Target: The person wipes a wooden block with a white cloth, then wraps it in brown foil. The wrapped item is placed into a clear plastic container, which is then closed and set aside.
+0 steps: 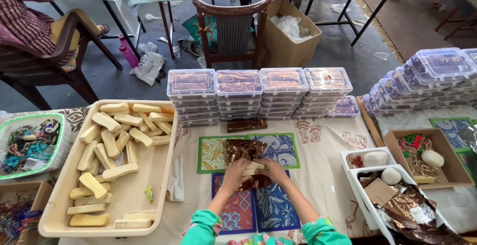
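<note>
Both my hands rest on a pale yellow bar [255,166] that lies on a crinkled brown foil sheet [243,149] in the middle of the table. My left hand [235,171] presses the bar's left end and the foil below it. My right hand [272,169] holds the bar's right end, fingers bent over it. The foil sits on patterned square mats [278,148]. One wrapped brown bar [247,124] lies just beyond, in front of the box stacks.
A cream tray [149,175] of several unwrapped yellow bars stands at left. Stacks of clear lidded boxes [258,93] line the back and the right [427,76]. White bins with foil scraps [397,200] and a cardboard box [422,158] are at right. A seated person [25,11] is far left.
</note>
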